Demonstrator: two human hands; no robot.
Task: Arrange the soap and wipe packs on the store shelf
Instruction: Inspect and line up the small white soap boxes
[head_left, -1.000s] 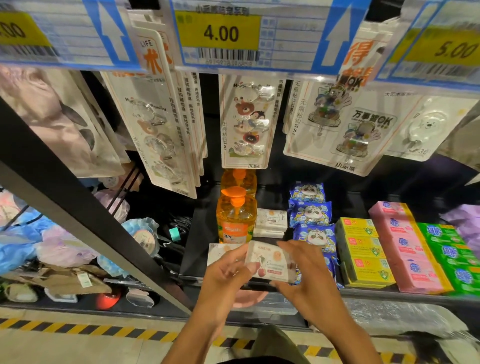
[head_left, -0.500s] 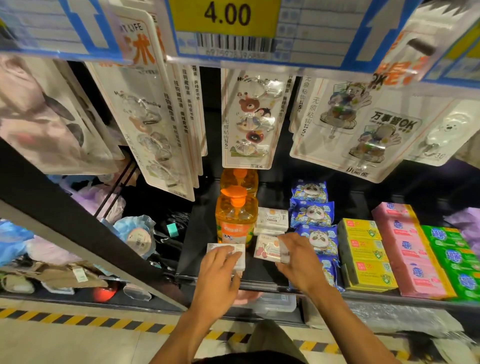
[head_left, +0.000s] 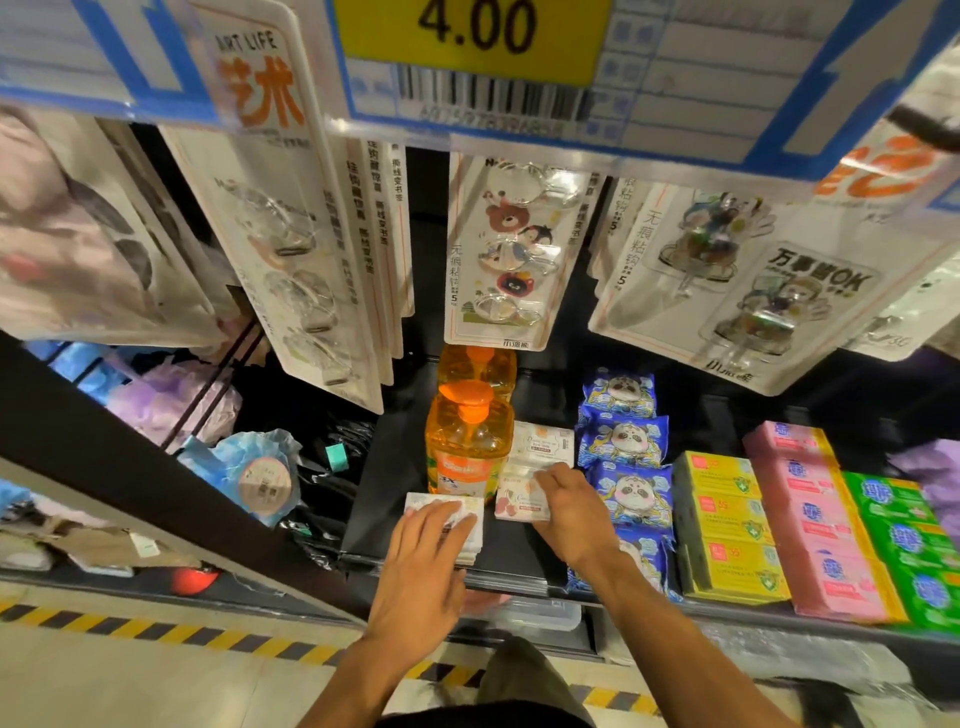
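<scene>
**Shelf (head_left: 384, 467), lower tier, front row. L/R are the person's own.**

**Left hand (head_left: 422, 558):** fingers near straight, laid flat on top of the soap stack (head_left: 444, 503) at shelf front, just fwd-left of the pump bottle (head_left: 467, 441). Nothing gripped. Judged a hold-down, to square the stack against the front lip.

**Right hand (head_left: 571, 519):** fingers curled over the soap pack (head_left: 517, 506), gripping its right side. Pack is face up, on or just above the shelf; contact can't be confirmed. It sits between the pump bottle and the panda wipe packs (head_left: 626, 441), directly in front of the rear soap pack (head_left: 545, 441). Judged: being lined into that column, label showing to shoppers.

**Adjacent stock:** wipe packs run front-to-back in one file. Yellow boxes (head_left: 722, 519) and pink boxes (head_left: 810, 519) do likewise.

**Risk:** sliding the pack back could nudge the bottle.
</scene>
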